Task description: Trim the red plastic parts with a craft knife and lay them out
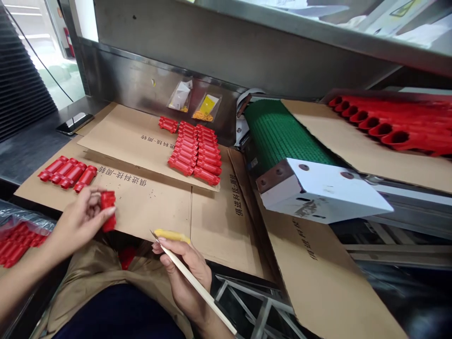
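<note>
My left hand [83,214] pinches a red plastic part [108,210] above the front edge of the cardboard [151,212]. In my right hand [187,273] is a pale stick-like tool [197,285] with a thin dark tip, pointing up and left. The fingers are closed round it, and a yellow piece [172,235] lies along the index finger. Several red parts [72,174] lie in a row on the cardboard at the left. Further back, more red parts [194,153] stand packed in two columns on a second cardboard sheet [123,125].
A green conveyor belt [286,132] with a white metal end bracket [318,193] is at the right. Red tubes [391,125] lie on cardboard there. Two small bags [207,107] lean on the back wall. A phone [75,123] and a bag of red parts [21,240] are at the left.
</note>
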